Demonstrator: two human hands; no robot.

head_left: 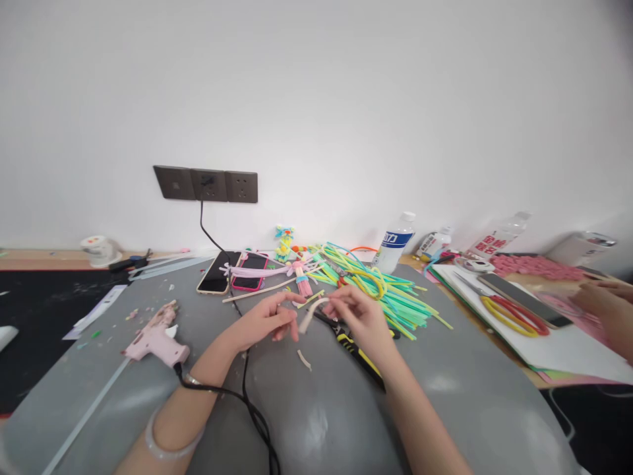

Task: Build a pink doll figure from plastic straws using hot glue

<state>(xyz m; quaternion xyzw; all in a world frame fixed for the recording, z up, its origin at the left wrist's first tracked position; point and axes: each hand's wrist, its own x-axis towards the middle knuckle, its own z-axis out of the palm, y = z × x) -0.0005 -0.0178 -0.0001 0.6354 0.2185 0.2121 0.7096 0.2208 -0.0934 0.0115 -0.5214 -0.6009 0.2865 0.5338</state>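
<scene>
My right hand pinches one end of a curved, cream-coloured pipe cleaner over the grey table mat. Just left of its free end is my left hand, fingers loosely bent and apart, with nothing visible in them. A short cream offcut lies on the mat below. Pliers with yellow-and-black handles rest partly hidden under my right hand and wrist. Behind both hands sits a pink pipe-cleaner figure with a long lilac strip. Green and yellow pipe cleaners are heaped to its right.
A pink glue gun lies left, its black cord passing under my left forearm. Two phones are behind. A water bottle stands by the wall. Scissors lie on paper at right, near another person's hands.
</scene>
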